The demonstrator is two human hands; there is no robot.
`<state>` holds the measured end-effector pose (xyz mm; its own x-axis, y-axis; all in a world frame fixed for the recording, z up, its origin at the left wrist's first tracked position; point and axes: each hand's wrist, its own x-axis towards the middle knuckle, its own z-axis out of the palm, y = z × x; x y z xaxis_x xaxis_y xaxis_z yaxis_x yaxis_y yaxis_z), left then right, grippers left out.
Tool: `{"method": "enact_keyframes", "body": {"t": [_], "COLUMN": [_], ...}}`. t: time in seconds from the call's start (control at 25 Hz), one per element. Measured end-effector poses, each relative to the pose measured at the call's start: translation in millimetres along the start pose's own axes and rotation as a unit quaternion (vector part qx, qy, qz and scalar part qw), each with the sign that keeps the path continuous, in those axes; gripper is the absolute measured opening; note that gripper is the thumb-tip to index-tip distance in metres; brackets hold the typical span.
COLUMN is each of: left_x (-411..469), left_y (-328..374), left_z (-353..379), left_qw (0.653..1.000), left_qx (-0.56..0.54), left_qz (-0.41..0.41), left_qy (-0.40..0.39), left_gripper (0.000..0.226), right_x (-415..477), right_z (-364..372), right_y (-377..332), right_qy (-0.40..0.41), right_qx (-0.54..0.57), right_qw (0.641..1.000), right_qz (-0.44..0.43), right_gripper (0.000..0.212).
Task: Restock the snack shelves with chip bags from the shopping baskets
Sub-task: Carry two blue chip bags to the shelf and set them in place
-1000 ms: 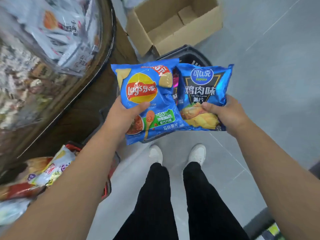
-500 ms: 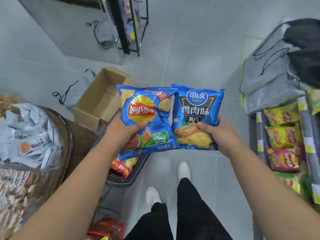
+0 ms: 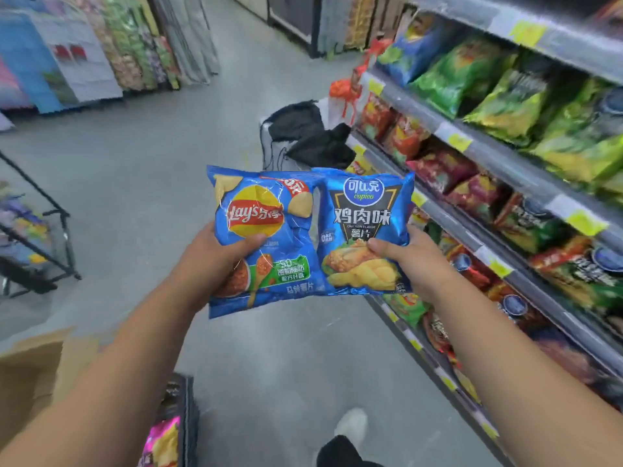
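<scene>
Down by the feet, the basket [image 3: 184,409] sits on the floor, a pink packet showing inside and a cardboard box [image 3: 30,375] just beside it. Up a level, the left hand [image 3: 209,261] is curled round the Lay's bag [image 3: 266,210], thumb across its front. The right hand [image 3: 418,261] grips the chicken bag [image 3: 365,210] the same way. Both bags are held upright in mid-air, side by side with their edges touching. On the right run the shelves [image 3: 488,156], packed with green and red packs. So this looks like the carry step, with nothing from these hands shelved yet. Next call: find the matching spot, perhaps by the blurred blue packs [image 3: 414,48] at the far end, and slot each bag in upright and uncrushed.
</scene>
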<state>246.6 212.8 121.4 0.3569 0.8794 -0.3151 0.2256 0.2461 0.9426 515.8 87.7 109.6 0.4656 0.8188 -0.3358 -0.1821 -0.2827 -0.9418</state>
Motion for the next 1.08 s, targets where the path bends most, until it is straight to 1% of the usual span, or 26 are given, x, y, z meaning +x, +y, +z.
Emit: {"method": "enact_keyframes", "body": {"t": [0.04, 0.08, 0.16, 0.28, 0.32, 0.4, 0.48, 0.56, 0.64, 0.76, 0.96, 1.08], "left_x": [8.0, 15.6, 28.9, 47.1, 52.2, 63.6, 74.3, 86.2, 97.4, 112.3, 137.1, 159.2], "left_y": [15.7, 30.6, 55.6, 96.9, 110.1, 135.0, 157.4, 181.8, 206.9, 241.3, 286.5, 307.7], "left_z": [23.1, 46.1, 83.6, 145.8, 164.2, 198.1, 223.7, 245.7, 260.1, 270.1, 267.7, 266.2], "left_qw": [1.000, 0.999, 0.996, 0.988, 0.986, 0.982, 0.980, 0.977, 0.974, 0.967, 0.961, 0.959], "left_qx": [0.009, 0.014, 0.017, 0.031, 0.035, 0.039, 0.036, 0.035, 0.034, 0.027, 0.022, 0.014], "left_qz": [0.015, 0.029, 0.052, 0.082, 0.090, 0.105, 0.122, 0.137, 0.145, 0.168, 0.195, 0.202], "left_qy": [-0.021, -0.040, -0.068, -0.124, -0.137, -0.151, -0.156, -0.160, -0.173, -0.189, -0.196, -0.200], "left_gripper": [0.042, 0.040, 0.038, 0.032, 0.034, 0.035, 0.027, 0.027, 0.033, 0.036, 0.025, 0.020], "right_x": [-1.9, -4.1, -7.1, -10.4, -10.4, -8.2, -5.2, -0.4, 5.8, 18.1, 40.0, 60.3], "right_z": [-24.2, -47.8, -85.3, -142.1, -158.5, -189.1, -211.7, -232.0, -246.2, -257.3, -254.6, -245.9], "right_y": [-8.3, -17.5, -32.7, -58.8, -67.6, -84.0, -99.8, -120.0, -141.6, -171.3, -219.2, -247.9], "right_qy": [0.022, 0.043, 0.076, 0.131, 0.143, 0.170, 0.190, 0.199, 0.198, 0.203, 0.208, 0.218], "right_qx": [0.009, 0.018, 0.035, 0.060, 0.065, 0.074, 0.078, 0.083, 0.083, 0.075, 0.073, 0.064], "right_qw": [1.000, 0.999, 0.996, 0.988, 0.986, 0.980, 0.975, 0.972, 0.969, 0.965, 0.960, 0.957], "right_qz": [-0.007, -0.017, -0.036, -0.056, -0.062, -0.075, -0.082, -0.099, -0.120, -0.148, -0.174, -0.183], "right_gripper": [0.040, 0.039, 0.030, 0.030, 0.029, 0.030, 0.035, 0.033, 0.032, 0.037, 0.023, 0.027]}}
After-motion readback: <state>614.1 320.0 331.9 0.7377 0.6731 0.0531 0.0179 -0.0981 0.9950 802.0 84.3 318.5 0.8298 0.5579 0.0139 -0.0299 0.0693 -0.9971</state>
